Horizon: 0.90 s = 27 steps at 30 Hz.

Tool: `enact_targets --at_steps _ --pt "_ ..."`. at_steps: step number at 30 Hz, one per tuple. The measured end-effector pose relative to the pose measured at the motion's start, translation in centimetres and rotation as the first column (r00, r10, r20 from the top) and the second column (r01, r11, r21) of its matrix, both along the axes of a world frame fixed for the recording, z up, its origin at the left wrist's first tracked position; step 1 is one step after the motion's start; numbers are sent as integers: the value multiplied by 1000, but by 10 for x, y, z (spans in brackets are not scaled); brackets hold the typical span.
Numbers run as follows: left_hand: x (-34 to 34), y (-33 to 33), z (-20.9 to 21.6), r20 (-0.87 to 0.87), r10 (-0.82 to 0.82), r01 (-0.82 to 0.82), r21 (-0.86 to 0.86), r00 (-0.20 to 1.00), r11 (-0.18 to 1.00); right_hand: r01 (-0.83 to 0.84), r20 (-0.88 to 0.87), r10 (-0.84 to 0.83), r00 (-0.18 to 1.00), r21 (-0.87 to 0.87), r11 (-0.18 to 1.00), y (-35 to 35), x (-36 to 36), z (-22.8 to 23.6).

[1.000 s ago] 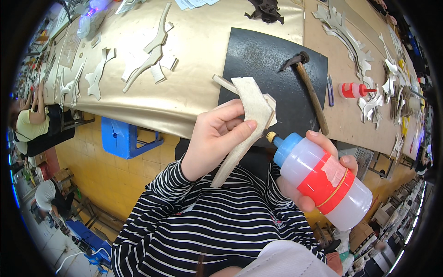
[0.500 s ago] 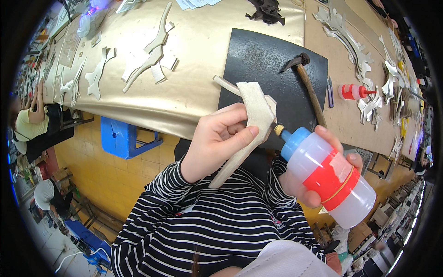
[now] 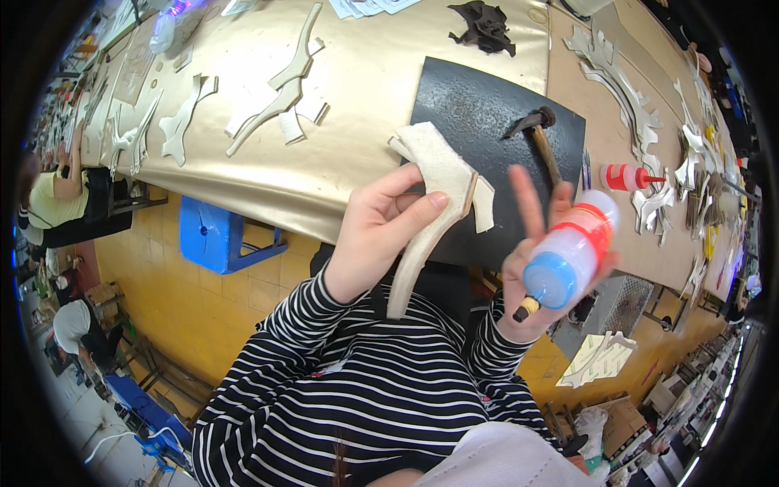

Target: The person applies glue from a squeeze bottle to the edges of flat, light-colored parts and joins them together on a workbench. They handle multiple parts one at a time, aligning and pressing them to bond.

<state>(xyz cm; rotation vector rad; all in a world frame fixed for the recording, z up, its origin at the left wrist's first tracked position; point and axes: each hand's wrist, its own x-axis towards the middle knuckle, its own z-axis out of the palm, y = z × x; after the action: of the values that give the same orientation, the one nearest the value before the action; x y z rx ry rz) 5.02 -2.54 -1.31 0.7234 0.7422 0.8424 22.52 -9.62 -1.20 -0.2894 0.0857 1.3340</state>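
Between the thumb and fingers of my left hand (image 3: 377,227) is a curved off-white leather piece (image 3: 438,166), its long tail hanging toward my lap. Layered strips show along its right edge, and one short flap sticks out there. My right hand (image 3: 519,264) holds a squeeze bottle (image 3: 572,247) with a blue cap, red label and dark-tipped nozzle. The bottle lies across the palm, nozzle pointing toward me, while two fingers stretch away from it. Bottle and leather piece are apart. Beyond both hands lies a black board (image 3: 462,105) bearing a hammer (image 3: 540,138) with a wooden handle.
Cut off-white pieces (image 3: 284,97) lie on the gold-covered table (image 3: 365,73). Right of the board are a second red-labelled bottle (image 3: 625,177) and more cut pieces (image 3: 625,89). Dark scraps (image 3: 483,28) sit at the back. A blue stool (image 3: 211,235) stands below the table's edge. Other people sit at far left.
The bottle's nozzle has left the leather piece's edge and swung round toward me. My right hand's fingers have partly spread. The left hand has turned the piece slightly, exposing its right-hand flap.
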Motion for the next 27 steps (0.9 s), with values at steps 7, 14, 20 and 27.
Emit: enact_targets --at_steps 7,14,20,27 --pt "11 5 -24 -335 222 -38 479 916 877 -207 7 208 978 -61 976 -3 -21 -17" --pt "12 6 -29 -410 401 -55 640 819 767 -195 110 206 972 -101 976 -4 -27 -15" --pt "10 7 -29 -489 487 76 757 724 649 -164 175 175 969 -80 983 -5 -32 -15" --pt "6 16 -30 -357 325 -104 518 876 849 -228 7 228 974 6 974 -16 -13 -23"
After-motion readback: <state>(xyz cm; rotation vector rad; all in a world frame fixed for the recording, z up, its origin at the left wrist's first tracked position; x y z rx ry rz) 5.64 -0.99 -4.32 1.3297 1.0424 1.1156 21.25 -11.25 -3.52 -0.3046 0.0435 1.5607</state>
